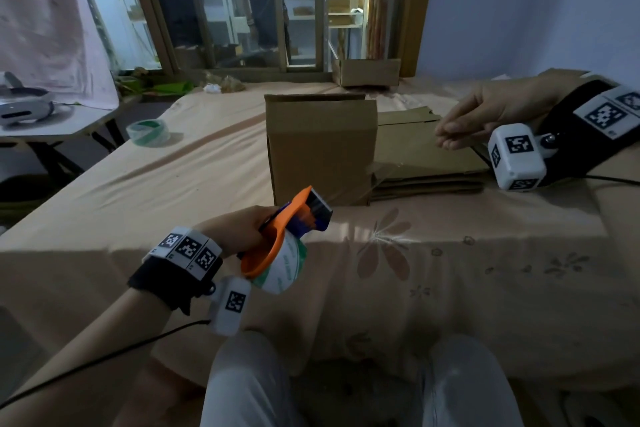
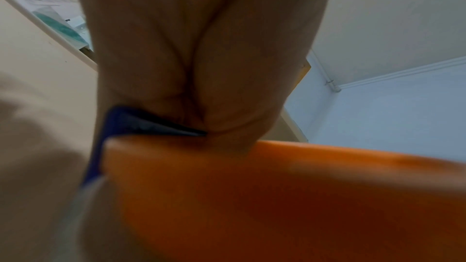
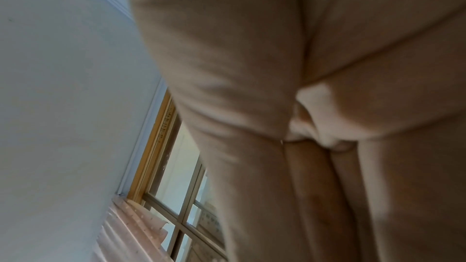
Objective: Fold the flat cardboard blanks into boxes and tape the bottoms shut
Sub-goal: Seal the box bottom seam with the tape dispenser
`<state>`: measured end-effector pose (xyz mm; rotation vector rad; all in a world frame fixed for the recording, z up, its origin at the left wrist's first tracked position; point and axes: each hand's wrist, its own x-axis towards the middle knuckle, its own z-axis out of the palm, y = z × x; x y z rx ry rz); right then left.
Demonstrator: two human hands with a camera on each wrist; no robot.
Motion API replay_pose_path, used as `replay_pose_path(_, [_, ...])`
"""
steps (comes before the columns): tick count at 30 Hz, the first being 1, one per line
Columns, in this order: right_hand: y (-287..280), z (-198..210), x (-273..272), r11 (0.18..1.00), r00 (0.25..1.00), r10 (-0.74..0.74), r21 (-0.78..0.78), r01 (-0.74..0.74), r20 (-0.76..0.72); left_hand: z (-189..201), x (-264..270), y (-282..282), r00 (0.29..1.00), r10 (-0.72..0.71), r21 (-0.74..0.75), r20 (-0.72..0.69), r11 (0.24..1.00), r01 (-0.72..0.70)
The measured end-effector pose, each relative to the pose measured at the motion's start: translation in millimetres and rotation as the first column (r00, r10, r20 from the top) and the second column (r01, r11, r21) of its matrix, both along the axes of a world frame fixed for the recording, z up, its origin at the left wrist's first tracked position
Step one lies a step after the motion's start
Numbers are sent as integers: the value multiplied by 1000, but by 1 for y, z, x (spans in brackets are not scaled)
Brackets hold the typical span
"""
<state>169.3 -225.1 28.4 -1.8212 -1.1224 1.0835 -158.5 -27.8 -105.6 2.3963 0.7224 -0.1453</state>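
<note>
A brown cardboard box [image 1: 322, 149] stands upright in the middle of the peach floral cloth [image 1: 173, 204]. A stack of flat cardboard blanks [image 1: 429, 163] lies against its right side. My left hand [image 1: 242, 229] grips an orange and blue tape dispenser [image 1: 287, 239] with a green-printed roll, just in front of the box's lower edge. In the left wrist view the palm [image 2: 201, 47] wraps the orange handle [image 2: 277, 196]. My right hand [image 1: 481, 121] hovers over the blanks with fingers straight and together, holding nothing; its fingers [image 3: 252, 186] also look straight in the right wrist view.
A spare tape roll [image 1: 149, 132] lies at the left on the cloth. Another folded box [image 1: 367, 72] sits at the far edge by the window frame. A side table [image 1: 69, 125] at the left carries a white headset [image 1: 24, 107]. My knees [image 1: 249, 385] are below.
</note>
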Motion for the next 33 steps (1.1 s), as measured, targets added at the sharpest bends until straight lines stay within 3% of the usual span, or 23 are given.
replay_pose_path(6, [-1,-12,1,999,999,-21,-50,20,-24,3,0,4,1000,30,61,-6,998,-29])
replay_pose_path(11, [-1,-14,-6,982,998,27,-186,-16,54,1,-1,8,998,57,131,-11,990,-55])
replay_pose_path(16, [11,-30,-16,965,964,-258,-29,260,62,2,0,7,999,46,170,20,984,-49])
replay_pose_path(19, [15,-34,-19,954,952,-300,0,301,59,11,-5,10,991,46,202,127,977,-72])
replay_pose_path(23, [15,-31,-21,952,952,-305,-14,305,-30,34,-15,9,966,99,258,239,953,-161])
replay_pose_path(33, [22,-15,-17,934,932,-325,102,344,-161,141,-18,21,859,-20,463,511,849,-255])
